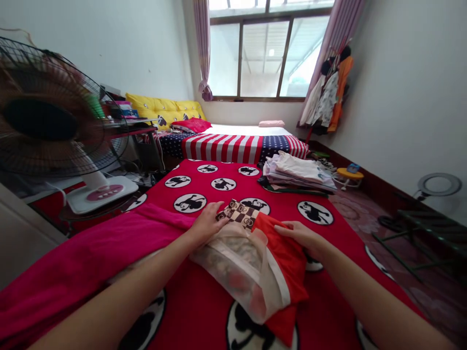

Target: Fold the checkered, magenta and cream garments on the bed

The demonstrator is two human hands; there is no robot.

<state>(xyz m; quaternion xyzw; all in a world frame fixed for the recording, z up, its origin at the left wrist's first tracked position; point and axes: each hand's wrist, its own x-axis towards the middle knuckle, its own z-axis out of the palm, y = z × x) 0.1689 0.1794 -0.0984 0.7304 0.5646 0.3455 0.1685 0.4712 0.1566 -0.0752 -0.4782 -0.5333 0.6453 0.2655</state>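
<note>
My left hand [208, 224] grips the left edge of a brown-and-cream checkered cloth [241, 213], its thumb on top. Around the near side of an orange-red garment [280, 257], my right hand [301, 236] is closed at the upper right edge, thumb over the fabric. Between my hands lies a see-through mesh bag [233, 265] with pale trim and a strap; bundled patterned cloth shows inside it. Whether the checkered cloth and the orange-red garment are one piece I cannot tell. A magenta cloth [120, 243] lies spread beneath my left forearm.
A red blanket with monkey prints [222, 183] covers the bed. Folded clothes [295, 172] are stacked at its far right. A fan [47, 121] stands at left, a yellow stool [349, 174] at right. Behind is another bed with a striped cover [226, 147]; clothes [332, 97] hang near the window.
</note>
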